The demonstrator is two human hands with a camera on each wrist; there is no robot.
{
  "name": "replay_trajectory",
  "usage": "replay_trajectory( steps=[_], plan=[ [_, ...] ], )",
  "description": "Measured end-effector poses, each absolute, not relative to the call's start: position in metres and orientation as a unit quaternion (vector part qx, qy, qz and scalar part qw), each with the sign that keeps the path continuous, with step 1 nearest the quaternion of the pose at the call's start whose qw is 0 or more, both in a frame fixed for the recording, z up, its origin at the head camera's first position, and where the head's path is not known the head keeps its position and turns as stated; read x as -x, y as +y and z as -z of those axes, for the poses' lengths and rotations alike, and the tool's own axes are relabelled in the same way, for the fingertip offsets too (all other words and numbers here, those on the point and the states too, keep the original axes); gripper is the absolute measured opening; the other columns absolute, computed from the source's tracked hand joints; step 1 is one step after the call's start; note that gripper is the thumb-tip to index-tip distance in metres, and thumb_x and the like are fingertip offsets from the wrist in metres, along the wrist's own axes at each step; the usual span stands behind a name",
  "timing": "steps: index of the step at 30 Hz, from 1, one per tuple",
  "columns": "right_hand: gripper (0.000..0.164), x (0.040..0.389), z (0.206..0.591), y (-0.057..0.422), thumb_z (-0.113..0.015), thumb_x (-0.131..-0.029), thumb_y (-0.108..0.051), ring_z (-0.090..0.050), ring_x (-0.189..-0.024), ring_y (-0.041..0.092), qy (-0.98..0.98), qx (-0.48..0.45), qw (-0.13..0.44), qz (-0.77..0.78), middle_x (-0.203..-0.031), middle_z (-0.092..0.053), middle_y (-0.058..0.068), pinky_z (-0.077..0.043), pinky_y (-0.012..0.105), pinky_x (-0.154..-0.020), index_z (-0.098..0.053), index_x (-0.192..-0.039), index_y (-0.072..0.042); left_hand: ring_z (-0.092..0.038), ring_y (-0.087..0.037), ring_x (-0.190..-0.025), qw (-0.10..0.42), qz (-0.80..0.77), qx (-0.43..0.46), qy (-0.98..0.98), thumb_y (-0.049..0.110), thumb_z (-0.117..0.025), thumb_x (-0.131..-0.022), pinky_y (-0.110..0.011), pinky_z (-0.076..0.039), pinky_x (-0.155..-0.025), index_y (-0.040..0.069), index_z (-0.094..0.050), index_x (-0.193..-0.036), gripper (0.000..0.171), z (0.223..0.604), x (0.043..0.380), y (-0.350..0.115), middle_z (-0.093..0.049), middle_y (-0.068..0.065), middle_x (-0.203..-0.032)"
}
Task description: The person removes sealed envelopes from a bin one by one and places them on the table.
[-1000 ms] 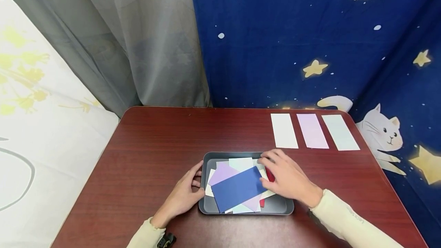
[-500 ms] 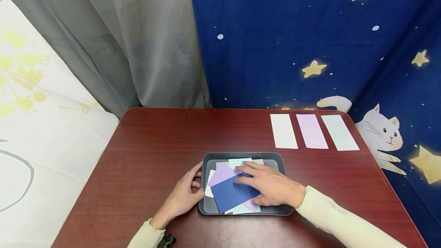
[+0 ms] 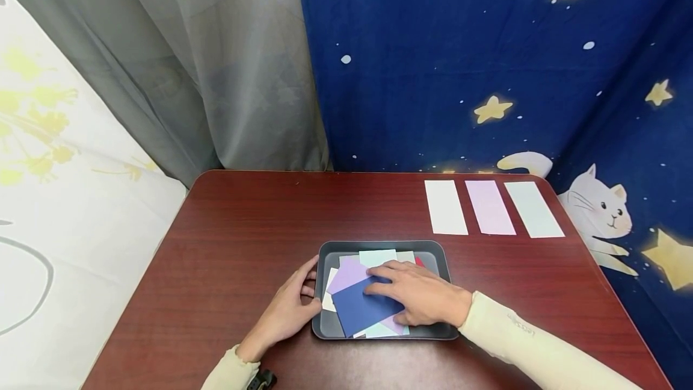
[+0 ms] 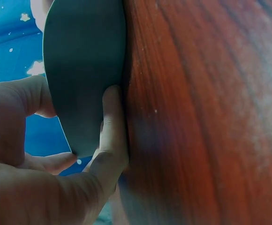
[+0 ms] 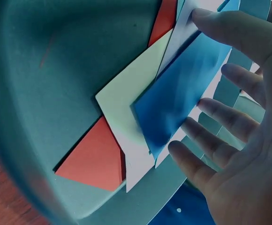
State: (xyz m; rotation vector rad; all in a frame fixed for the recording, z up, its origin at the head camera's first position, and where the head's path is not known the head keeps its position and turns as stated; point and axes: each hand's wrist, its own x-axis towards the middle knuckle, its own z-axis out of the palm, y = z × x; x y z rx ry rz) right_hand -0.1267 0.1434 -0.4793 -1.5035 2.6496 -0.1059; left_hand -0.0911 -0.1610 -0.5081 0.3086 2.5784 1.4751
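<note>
A blue card (image 3: 360, 306) lies on top of a loose pile of paper cards in a grey tray (image 3: 379, 245). My right hand (image 3: 425, 297) is spread over its right part, fingers at the far long edge and thumb near the opposite edge. In the right wrist view the blue card (image 5: 187, 84) lies between the thumb and the slightly bent fingers. At the tray's left side, my left hand (image 3: 287, 312) holds the edge; the left wrist view shows fingertips on the rim and a finger along the outer wall (image 4: 86, 56). Below the blue card are lilac (image 3: 346, 272), white and pale green cards.
A white card (image 3: 446, 207), a lilac card (image 3: 490, 207) and a pale mint card (image 3: 534, 210) lie in a row at the far right of the brown table (image 3: 260, 215). Red cards (image 5: 96, 161) stick out from under the pile. Curtains hang behind the table.
My right hand has moved left from the tray's right side to over the blue card, then slightly farther left. The left hand stays at the tray's left edge.
</note>
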Motion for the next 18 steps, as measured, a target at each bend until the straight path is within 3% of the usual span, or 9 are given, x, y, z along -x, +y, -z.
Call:
replay_trajectory(
  steps=[18],
  plan=[
    [0.071, 0.128, 0.4784, 0.1434, -0.079, -0.079, -0.046, -0.047, -0.116, 0.021, 0.866, 0.498, 0.035, 0.031, -0.145, -0.047, -0.001, -0.047, 0.042, -0.091, -0.05, -0.143, -0.034, -0.061, -0.016, -0.089, 0.076, -0.491, -0.104, 0.862, 0.0, -0.062, -0.079, -0.031, -0.052, -0.079, 0.019, -0.033, -0.155, 0.084, 0.5085, 0.092, -0.1606, -0.055, -0.005, -0.123]
  ],
)
